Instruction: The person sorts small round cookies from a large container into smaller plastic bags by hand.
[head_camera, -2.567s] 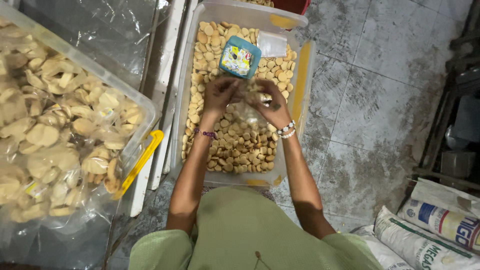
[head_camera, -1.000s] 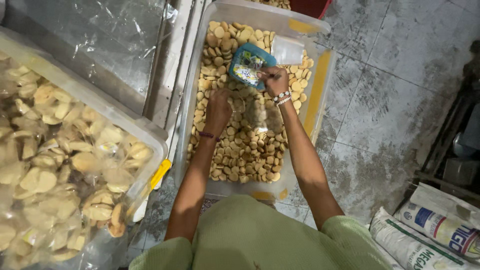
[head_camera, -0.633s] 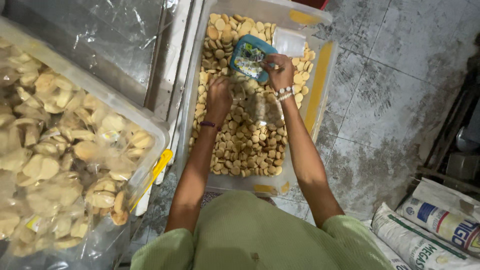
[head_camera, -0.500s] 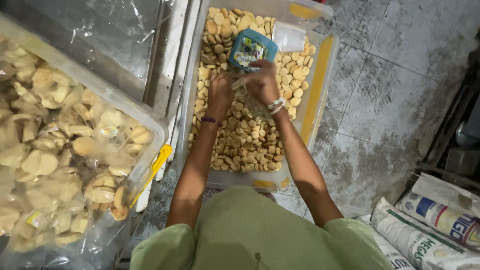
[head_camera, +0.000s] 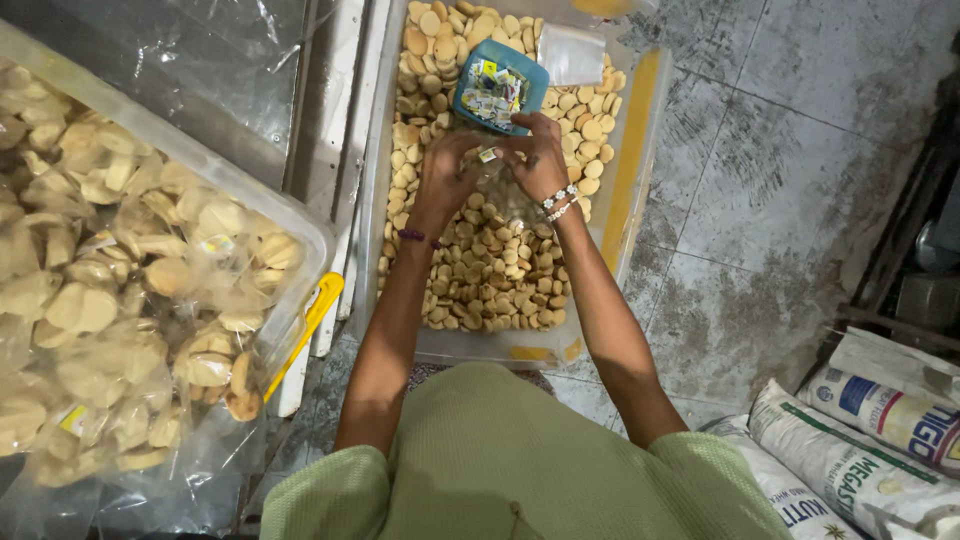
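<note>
Left hand (head_camera: 447, 172) and right hand (head_camera: 537, 158) pinch a crinkly clear bag (head_camera: 503, 190).

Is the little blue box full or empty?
Full. The little blue box is open on top, packed with small colourful paper slips.

The person wears a light green short-sleeved top (head_camera: 520, 470) of waffle-textured fabric. Left wrist: a thin dark purple band (head_camera: 412, 236). Right wrist: two beaded bracelets (head_camera: 559, 202), white with dark beads. Forearms are bare.
</note>
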